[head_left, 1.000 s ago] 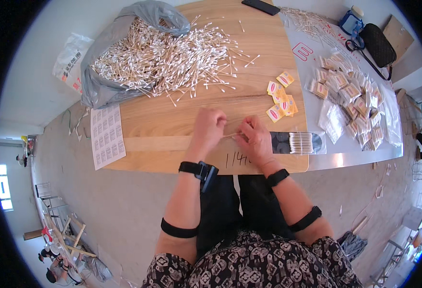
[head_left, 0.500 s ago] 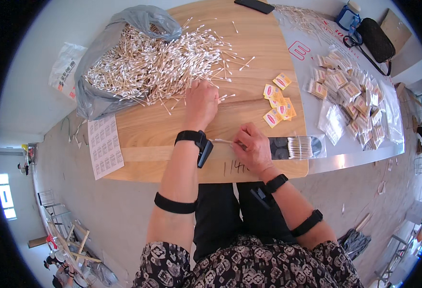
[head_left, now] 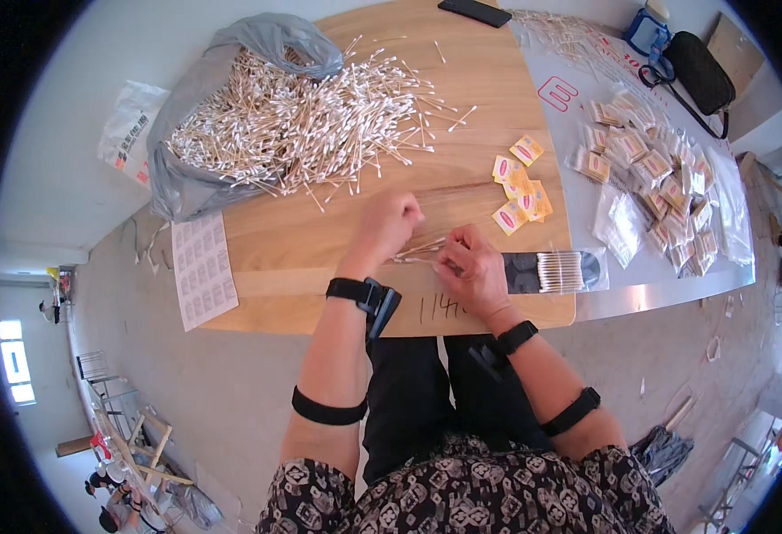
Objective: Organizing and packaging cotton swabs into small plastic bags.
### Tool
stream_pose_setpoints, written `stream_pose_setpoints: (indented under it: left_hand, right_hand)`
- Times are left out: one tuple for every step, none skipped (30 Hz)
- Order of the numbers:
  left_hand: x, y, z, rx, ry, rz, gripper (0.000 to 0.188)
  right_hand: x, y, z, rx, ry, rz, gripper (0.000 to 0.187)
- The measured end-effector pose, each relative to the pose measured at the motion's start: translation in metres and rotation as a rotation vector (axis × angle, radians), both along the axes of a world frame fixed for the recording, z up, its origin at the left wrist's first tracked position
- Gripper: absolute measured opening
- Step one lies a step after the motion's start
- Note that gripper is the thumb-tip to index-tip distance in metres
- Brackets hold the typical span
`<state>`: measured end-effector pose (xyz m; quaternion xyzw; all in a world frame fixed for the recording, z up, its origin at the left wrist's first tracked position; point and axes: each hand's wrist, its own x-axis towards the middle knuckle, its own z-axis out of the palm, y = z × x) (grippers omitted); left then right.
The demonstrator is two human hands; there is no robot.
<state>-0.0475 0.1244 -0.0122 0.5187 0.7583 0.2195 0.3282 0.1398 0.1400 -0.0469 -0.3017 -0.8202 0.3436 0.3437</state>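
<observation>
My right hand [head_left: 473, 269] is closed in a pinch on a few cotton swabs [head_left: 419, 253], which stick out to its left just above the wooden table. My left hand [head_left: 389, 228] is curled just beyond and left of those swabs, its fingers pressed together. What it holds, if anything, is hidden. Past it lies a big loose pile of cotton swabs [head_left: 320, 125], spilling out of a grey plastic bag [head_left: 166, 182]. Beside my right wrist, a neat row of cotton swabs [head_left: 560, 272] lies over a dark strip at the table's front edge.
Several small yellow cards [head_left: 515, 191] lie on the wooden table [head_left: 293, 245]. A heap of small filled packets [head_left: 649, 169] and clear bags [head_left: 619, 222] covers part of the surface at right. A printed sheet [head_left: 204, 271] hangs over the left edge. A phone [head_left: 474, 12] and black pouch [head_left: 702, 71] lie far back.
My left hand has come back from the swab pile toward my right hand. More swabs now show between the hands. The right hand stays nearly in place.
</observation>
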Motion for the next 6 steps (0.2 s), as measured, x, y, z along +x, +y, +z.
stream_pose_setpoints:
  left_hand:
    - [-0.005,0.007,0.0,0.1,0.09,0.093,0.007]
    - [-0.01,0.014,0.0,0.2,0.178,0.184,0.008]
    - [-0.016,0.021,-0.001,0.202,0.179,0.183,0.008]
    - [-0.025,0.028,0.0,0.294,0.432,0.129,0.012]
    - [-0.034,0.034,0.001,0.384,0.685,0.072,0.016]
    - [-0.04,0.043,0.003,0.332,0.732,0.013,0.022]
  right_hand:
    - [-0.001,-0.001,0.0,-0.008,-0.012,-0.008,0.012]
    - [-0.001,-0.001,0.0,-0.016,-0.025,-0.017,0.012]
    - [0.0,-0.001,0.0,-0.014,-0.024,-0.018,0.012]
    - [-0.001,-0.001,0.001,-0.031,-0.018,-0.003,0.012]
    - [-0.002,-0.001,0.001,-0.048,-0.012,0.012,0.012]
    - [-0.001,0.002,0.0,-0.047,-0.014,0.006,0.012]
